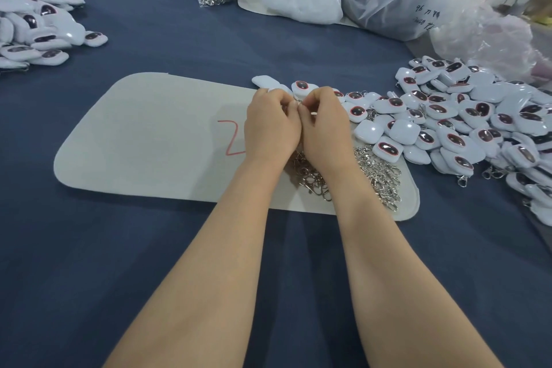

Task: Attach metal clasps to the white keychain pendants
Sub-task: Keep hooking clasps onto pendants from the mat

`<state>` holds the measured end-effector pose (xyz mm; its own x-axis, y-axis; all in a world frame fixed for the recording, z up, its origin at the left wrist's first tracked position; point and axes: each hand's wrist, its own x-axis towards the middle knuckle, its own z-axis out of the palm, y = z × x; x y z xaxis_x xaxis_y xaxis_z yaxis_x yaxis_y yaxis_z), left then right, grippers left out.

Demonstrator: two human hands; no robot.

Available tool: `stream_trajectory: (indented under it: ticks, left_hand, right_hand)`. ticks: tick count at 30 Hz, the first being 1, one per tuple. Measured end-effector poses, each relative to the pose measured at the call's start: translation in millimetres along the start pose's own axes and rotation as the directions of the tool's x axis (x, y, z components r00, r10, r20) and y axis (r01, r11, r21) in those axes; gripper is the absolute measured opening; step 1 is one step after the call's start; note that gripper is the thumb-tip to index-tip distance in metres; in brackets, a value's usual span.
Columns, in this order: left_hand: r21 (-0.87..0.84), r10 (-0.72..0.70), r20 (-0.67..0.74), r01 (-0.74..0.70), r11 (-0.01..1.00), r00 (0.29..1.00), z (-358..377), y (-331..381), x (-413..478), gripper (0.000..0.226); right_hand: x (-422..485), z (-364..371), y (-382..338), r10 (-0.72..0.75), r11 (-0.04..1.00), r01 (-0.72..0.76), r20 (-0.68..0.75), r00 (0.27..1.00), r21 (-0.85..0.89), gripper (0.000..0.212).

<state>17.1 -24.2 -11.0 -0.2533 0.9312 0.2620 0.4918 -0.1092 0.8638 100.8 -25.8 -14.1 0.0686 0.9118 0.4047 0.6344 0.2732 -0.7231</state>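
At frame centre, left hand [271, 125] and right hand [325, 128] each hold a pinching grip on one pendant [301, 86], the joint hidden by fingers; risk: an unlatched piece slips into the loose clasps [376, 170] beneath, lower right on the counter [149, 248].

Your mat [149, 143] lies before you, with clasps [376, 170] piled on its right end. To its right sprawl pendants [478, 116]. A second heap [33, 27] lies far left.
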Motion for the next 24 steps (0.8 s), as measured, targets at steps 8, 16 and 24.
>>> stream_trajectory:
  ticks: [8, 16, 24]
  left_hand:
    - [-0.160, 0.004, 0.074, 0.008, 0.987, 0.997, -5, 3, -1, 0.026]
    - [-0.334, -0.028, 0.188, 0.090, 0.938, 0.982, -7, 3, 0, 0.014]
    - [-0.191, 0.036, 0.126, -0.012, 0.982, 0.991, -4, -2, 3, 0.019]
  right_hand:
    - [3, -3, 5, 0.049, 0.999, -0.050, -0.108, 0.993, -0.012, 0.006]
    - [5, -5, 11, 0.082, 0.994, -0.090, -0.114, 0.990, -0.066, 0.007]
    - [4, -5, 8, 0.057, 0.994, -0.062, -0.061, 0.997, -0.090, 0.005]
